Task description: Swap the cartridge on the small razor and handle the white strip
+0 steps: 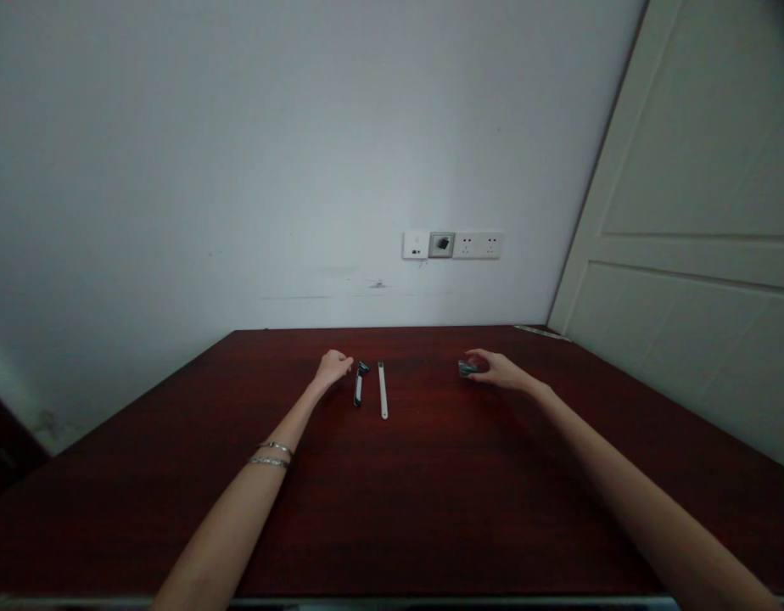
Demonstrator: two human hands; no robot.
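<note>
My left hand (pixel 332 369) rests far out on the dark red table (pixel 392 492), fingers curled, right beside a small black razor with a teal head (pixel 359 386). Whether it touches the razor I cannot tell. A thin white stick (pixel 383 389) lies just right of the razor. My right hand (pixel 497 371) reaches out on the right side and pinches a small dark greenish object (pixel 467 368) at its fingertips. Two silver bangles (pixel 272 453) sit on my left forearm.
A white wall stands behind the table with a row of sockets (pixel 452 244), one holding a dark plug. A pale door (pixel 697 221) closes off the right side. The table's near edge runs along the bottom of the view.
</note>
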